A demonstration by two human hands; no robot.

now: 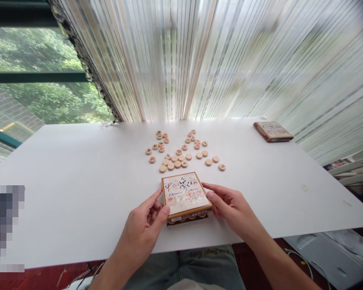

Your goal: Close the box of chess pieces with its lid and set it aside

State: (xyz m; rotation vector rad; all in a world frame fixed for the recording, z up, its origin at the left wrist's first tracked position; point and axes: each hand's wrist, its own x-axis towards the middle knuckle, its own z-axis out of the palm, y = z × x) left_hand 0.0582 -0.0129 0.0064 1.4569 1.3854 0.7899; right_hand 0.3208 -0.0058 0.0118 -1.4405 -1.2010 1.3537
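A square Chinese chess box (186, 197) with a cream and brown printed lid is on the white table in front of me. My left hand (147, 221) grips its left side, thumb at the near left corner. On the opposite side, my right hand (230, 205) holds the edge with the thumb against the lid. Below the lid's near edge a dark lower part shows, with a row of round shapes along it. Beyond the box lie many loose round wooden chess pieces (177, 164), some blank side up, others showing red or black characters.
A second box (273, 131) of the same design lies at the far right of the white table (78, 193). Striped string curtains (169, 60) hang behind the table, with a window at the left. A blurred-out patch covers the left edge.
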